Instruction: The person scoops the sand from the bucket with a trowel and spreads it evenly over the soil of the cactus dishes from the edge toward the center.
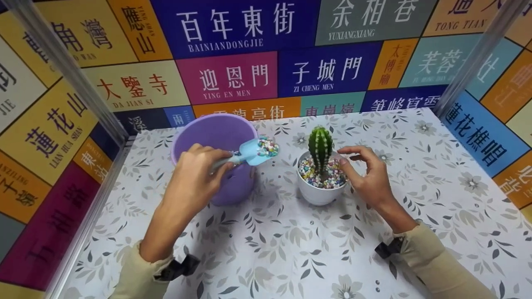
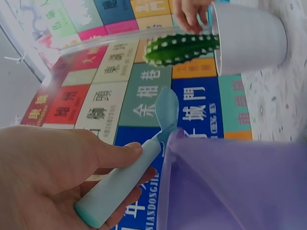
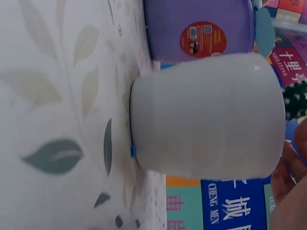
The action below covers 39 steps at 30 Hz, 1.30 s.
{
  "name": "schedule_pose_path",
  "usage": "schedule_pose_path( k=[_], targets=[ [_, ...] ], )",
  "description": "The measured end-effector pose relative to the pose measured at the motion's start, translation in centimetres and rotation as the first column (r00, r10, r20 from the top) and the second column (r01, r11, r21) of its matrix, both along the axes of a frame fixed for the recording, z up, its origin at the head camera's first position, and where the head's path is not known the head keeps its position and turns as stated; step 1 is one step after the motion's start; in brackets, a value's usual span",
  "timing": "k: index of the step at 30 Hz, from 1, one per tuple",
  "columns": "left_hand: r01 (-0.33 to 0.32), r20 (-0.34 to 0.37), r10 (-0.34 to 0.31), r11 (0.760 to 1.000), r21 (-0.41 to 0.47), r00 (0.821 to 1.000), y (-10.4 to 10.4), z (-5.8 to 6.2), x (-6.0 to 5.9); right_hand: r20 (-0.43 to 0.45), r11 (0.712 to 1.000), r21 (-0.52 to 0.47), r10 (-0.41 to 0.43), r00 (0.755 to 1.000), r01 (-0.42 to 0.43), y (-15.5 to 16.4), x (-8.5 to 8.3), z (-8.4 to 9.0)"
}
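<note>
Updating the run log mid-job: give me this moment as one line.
left hand: grips blue scoop loaded with coloured pebbles, above purple bucket | right hand: at rim of white pot | cactus: upright

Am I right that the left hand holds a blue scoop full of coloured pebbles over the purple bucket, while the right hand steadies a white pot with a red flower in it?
Nearly. The white pot holds a green cactus, not a red flower; the head view shows it plainly. The rest stands: the left hand grips the blue scoop of coloured pebbles over the purple bucket, and the right hand touches the pot's rim.
</note>
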<state>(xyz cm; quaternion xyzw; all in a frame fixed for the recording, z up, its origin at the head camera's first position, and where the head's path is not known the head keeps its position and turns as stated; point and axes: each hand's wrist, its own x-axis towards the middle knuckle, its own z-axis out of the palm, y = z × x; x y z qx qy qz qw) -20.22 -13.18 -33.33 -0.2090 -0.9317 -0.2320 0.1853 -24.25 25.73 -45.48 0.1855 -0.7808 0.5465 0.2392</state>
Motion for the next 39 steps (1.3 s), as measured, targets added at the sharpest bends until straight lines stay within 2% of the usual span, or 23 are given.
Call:
schedule_pose_path(
  k=[4, 9, 13, 17, 22, 25, 33, 39],
  targets=[
    [0.038, -0.019, -0.038, 0.999, -0.005, 0.999, 0.8, 0.0, 0.4, 0.134, 0.992, 0.085, 0.077, 0.988, -0.089, 0.6, -0.8, -0.7],
    [0.068, -0.02, -0.068, 0.997, -0.025, 0.997, 2.0, -0.2, 0.8, 0.288, 0.962, 0.18, 0.15, 0.946, -0.207, 1.3, -1.2, -1.6],
    [0.087, 0.001, -0.087, 0.995, -0.049, 0.996, 2.9, -0.4, 1.1, 0.352, 0.939, 0.212, 0.185, 0.918, -0.27, 1.6, -1.2, -2.0],
    [0.103, 0.032, -0.101, 0.993, -0.063, 0.994, 3.8, -0.5, 1.3, 0.384, 0.928, 0.22, 0.2, 0.902, -0.299, 1.7, -0.9, -1.9],
    [0.144, 0.028, -0.142, 0.987, -0.07, 0.989, 4.8, -0.8, 1.2, 0.405, 0.915, 0.21, 0.239, 0.882, -0.345, 1.8, -0.5, -1.7],
    [0.156, 0.017, -0.155, 0.983, -0.101, 0.988, 5.4, -0.8, 1.1, 0.402, 0.919, 0.219, 0.221, 0.889, -0.328, 1.5, -0.2, -1.6],
    [0.146, 0.004, -0.148, 0.97, -0.195, 0.989, 6.3, -0.7, 1.2, 0.328, 0.931, 0.333, 0.035, 0.944, -0.151, -0.9, 1.3, -1.5],
    [0.151, -0.013, -0.158, 0.962, -0.226, 0.987, 7.3, -0.7, 1.2, 0.324, 0.929, 0.356, -0.02, 0.946, -0.102, -1.9, 2.1, -1.5]
  ],
)
